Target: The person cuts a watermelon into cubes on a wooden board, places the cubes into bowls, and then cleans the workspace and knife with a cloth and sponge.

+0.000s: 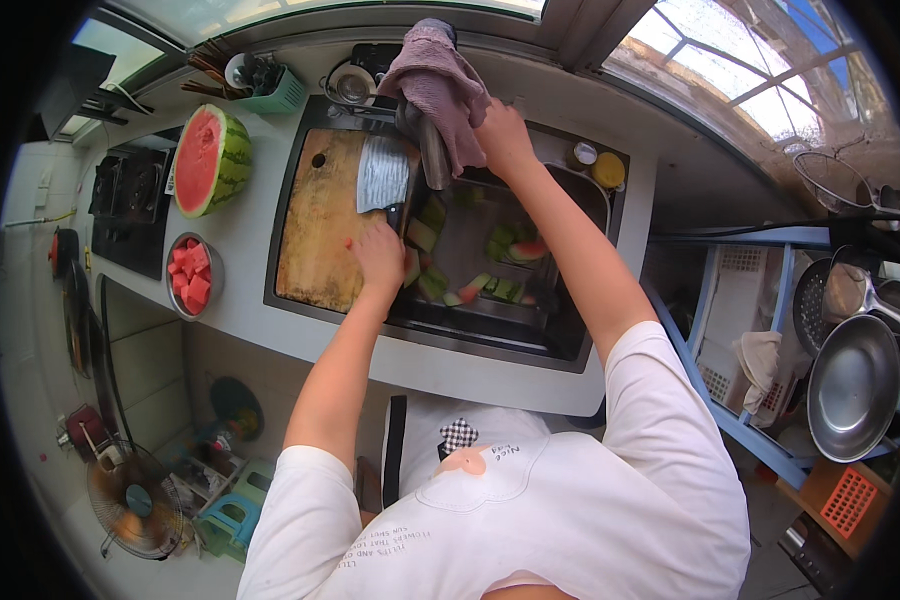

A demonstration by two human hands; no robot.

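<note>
My left hand [381, 256] is on the right edge of a wooden cutting board [313, 214], at the handle end of a cleaver [382, 174]. The cleaver's wet blade lies flat on the board, pointing away from me. Whether my fingers are closed around its handle is hard to see. A small red scrap [348, 243] is beside my left fingers. My right hand [504, 141] touches a mauve cloth [439, 94] draped over the faucet [436, 161], its fingers partly hidden behind the cloth. Watermelon rind pieces [504, 241] lie in the sink [480, 330] below.
Left on the counter [251, 296] are a cut watermelon [214, 161] and a metal bowl of watermelon cubes [190, 276], with a gas stove [131, 202] beyond. A green utensil basket [274, 90] stands at the back. Two small jars [596, 165] occupy the sink's far right corner. Right is a blue rack [709, 375] with pans.
</note>
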